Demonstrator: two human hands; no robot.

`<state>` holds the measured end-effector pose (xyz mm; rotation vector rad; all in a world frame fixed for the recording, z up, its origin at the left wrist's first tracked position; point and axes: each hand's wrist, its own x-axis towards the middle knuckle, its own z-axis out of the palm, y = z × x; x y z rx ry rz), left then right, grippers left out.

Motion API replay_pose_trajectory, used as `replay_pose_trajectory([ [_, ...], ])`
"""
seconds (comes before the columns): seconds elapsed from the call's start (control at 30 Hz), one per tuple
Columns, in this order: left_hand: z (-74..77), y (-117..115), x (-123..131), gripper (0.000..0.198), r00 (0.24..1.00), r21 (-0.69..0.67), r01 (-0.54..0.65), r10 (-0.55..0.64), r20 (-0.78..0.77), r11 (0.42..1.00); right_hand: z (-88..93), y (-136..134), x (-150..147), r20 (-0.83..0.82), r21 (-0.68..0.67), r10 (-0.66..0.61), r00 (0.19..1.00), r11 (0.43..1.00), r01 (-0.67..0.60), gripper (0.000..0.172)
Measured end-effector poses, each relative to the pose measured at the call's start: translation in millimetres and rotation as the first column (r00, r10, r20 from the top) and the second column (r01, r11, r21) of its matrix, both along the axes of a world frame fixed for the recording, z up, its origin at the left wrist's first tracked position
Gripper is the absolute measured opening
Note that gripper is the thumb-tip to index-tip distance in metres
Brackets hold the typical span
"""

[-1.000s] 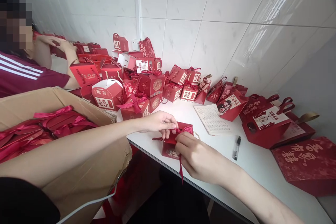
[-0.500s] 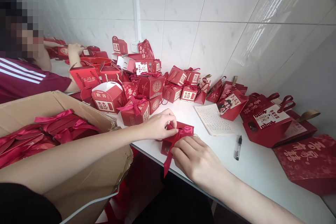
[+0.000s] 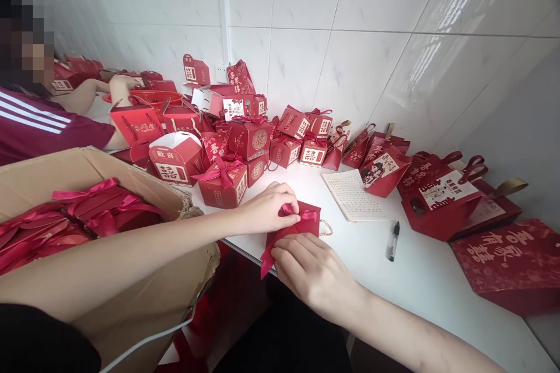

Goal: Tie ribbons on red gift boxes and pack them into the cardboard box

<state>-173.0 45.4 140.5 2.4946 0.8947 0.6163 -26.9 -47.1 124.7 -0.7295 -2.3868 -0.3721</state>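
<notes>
A small red gift box (image 3: pixel 311 213) sits at the front edge of the white table, partly covered by my hands. Across its top runs a crimson satin ribbon (image 3: pixel 308 217), with one tail hanging over the near side. My left hand (image 3: pixel 276 208) pinches the ribbon's loop between thumb and fingers at the box's left. Lower down, my right hand (image 3: pixel 308 268) has its fingers closed on the ribbon's tail, close against the front of the box; its fingertips are partly hidden. A twisted cord (image 3: pixel 326 227) sticks out at the box's right.
A cardboard carton (image 3: pixel 109 166) of ribboned boxes stands at my left. Many red boxes (image 3: pixel 221 180) are piled along the wall. A notebook (image 3: pixel 347 195), a pen (image 3: pixel 393 241) and red gift bags (image 3: pixel 441 201) lie to the right. Another person's sleeve (image 3: pixel 48 128) shows at far left.
My right hand has moved slightly down and left along with the ribbon tail. My left hand still pinches the loop. The view has shifted a little.
</notes>
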Motion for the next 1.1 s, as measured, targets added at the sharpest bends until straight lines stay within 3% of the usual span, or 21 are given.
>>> replay_pose_trajectory([
  [0.07,0.0,2,-2,0.008,0.999,-0.003,0.052,-0.052,0.010,0.999,8.9,0,5,-0.015,-0.070,-0.028,0.999,0.997,0.027,0.016],
  [0.13,0.7,4,-3,0.009,0.996,-0.009,0.090,-0.090,0.016,0.996,17.4,-1,13,0.061,-0.087,-0.130,0.990,0.987,0.135,0.018],
  [0.23,1.0,6,-5,0.008,0.995,-0.011,0.099,-0.099,0.019,0.995,21.5,-2,21,0.252,0.017,-0.342,0.905,0.937,0.350,0.013],
  [0.27,0.8,6,-5,0.008,0.994,-0.007,0.104,-0.104,0.020,0.995,20.5,-2,22,0.294,0.064,-0.397,0.869,0.916,0.397,0.008],
  [0.33,0.2,6,-4,0.007,0.994,0.003,0.108,-0.108,0.022,0.994,17.3,-2,22,0.337,0.139,-0.452,0.826,0.891,0.431,0.014],
  [0.47,-0.1,6,-3,0.007,0.997,0.000,0.079,-0.079,0.019,0.997,16.3,-2,20,0.330,0.193,-0.401,0.854,0.915,0.355,0.028],
  [0.73,-0.1,4,-3,0.007,0.998,-0.002,0.062,-0.062,0.011,0.998,15.9,-7,18,0.292,0.186,-0.339,0.894,0.938,0.294,0.027],
  [0.8,-0.7,5,-3,0.006,0.998,-0.016,0.061,-0.061,0.013,0.998,20.0,-8,20,0.269,0.104,-0.289,0.919,0.957,0.270,0.025],
  [0.87,-1.5,6,-3,0.006,0.998,-0.020,0.065,-0.065,0.023,0.998,29.4,-6,25,0.229,-0.126,-0.196,0.954,0.965,0.228,0.019],
  [0.93,-1.5,6,-3,0.007,0.997,-0.002,0.042,-0.042,0.057,0.999,40.6,4,33,0.162,-0.395,-0.193,0.968,0.886,0.243,0.025],
  [0.97,-0.9,6,-3,0.010,0.996,0.010,0.000,-0.001,0.084,1.000,44.9,11,37,0.140,-0.490,-0.262,0.955,0.819,0.297,0.031],
  [1.03,1.3,6,-5,0.017,0.980,-0.013,-0.157,0.157,0.122,0.988,48.1,29,47,0.138,-0.565,-0.460,0.877,0.691,0.451,0.044],
  [1.1,4.1,7,-7,0.028,0.944,-0.116,-0.311,0.320,0.074,0.943,43.5,45,54,0.150,-0.652,-0.516,0.843,0.590,0.477,0.051],
])
